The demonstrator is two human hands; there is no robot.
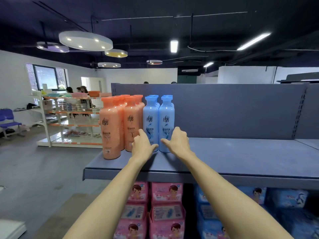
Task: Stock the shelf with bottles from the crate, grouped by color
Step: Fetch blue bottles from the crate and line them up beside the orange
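Left hand, right hand outstretched, cupped

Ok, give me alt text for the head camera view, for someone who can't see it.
Two bare hands, the left hand and the right hand, grip the two front blue bottles standing on a grey shelf. Orange bottles stand grouped just to their left, and pink and blue packets fill the shelf below.
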